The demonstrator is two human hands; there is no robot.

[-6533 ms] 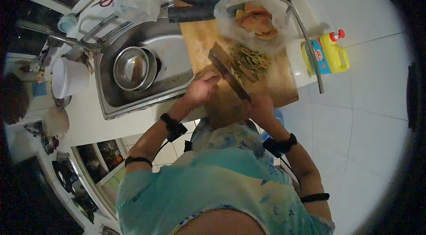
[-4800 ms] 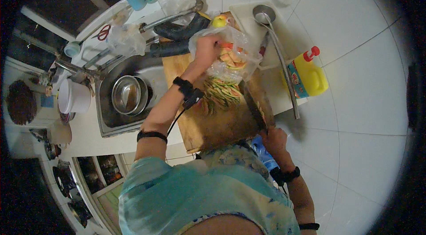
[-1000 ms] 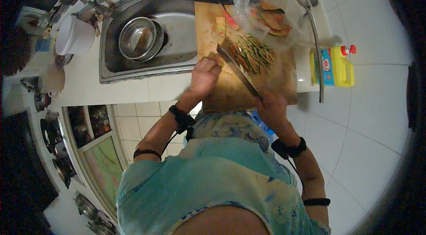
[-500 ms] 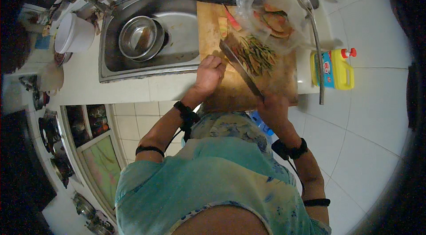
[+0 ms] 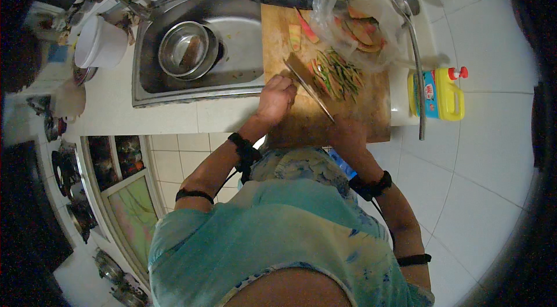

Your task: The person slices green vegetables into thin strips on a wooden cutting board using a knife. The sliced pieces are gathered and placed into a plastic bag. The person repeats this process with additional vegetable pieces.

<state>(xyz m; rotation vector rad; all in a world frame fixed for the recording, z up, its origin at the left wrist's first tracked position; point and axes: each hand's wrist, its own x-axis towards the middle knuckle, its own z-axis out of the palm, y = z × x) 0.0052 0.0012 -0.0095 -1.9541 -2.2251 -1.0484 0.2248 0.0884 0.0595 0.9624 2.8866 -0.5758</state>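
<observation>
A wooden cutting board (image 5: 371,111) lies to the right of the sink. My right hand (image 5: 350,135) is closed round the handle of a kitchen knife (image 5: 310,91), whose blade slants far left across the board, seen nearly edge-on. Just left of the blade, my left hand (image 5: 277,100) rests at the board's left edge with fingers curled down; whatever is under them is hidden. Beyond the blade lies a pile of thin green and reddish strips (image 5: 339,75), apparently cut rind. Farther back are a pale piece of rind (image 5: 295,37) and a red one (image 5: 306,24).
A clear plastic bag (image 5: 329,5) of curved rind pieces sits at the board's far right. Metal bowls (image 5: 184,49) stand in the steel sink (image 5: 241,34). A long-handled ladle (image 5: 416,57) and a yellow bottle (image 5: 449,101) are at right, a white bucket (image 5: 100,43) at left.
My right hand has shifted left with the knife, bringing the blade nearer my left hand and turning it more edge-on. The left hand stays almost in place.
</observation>
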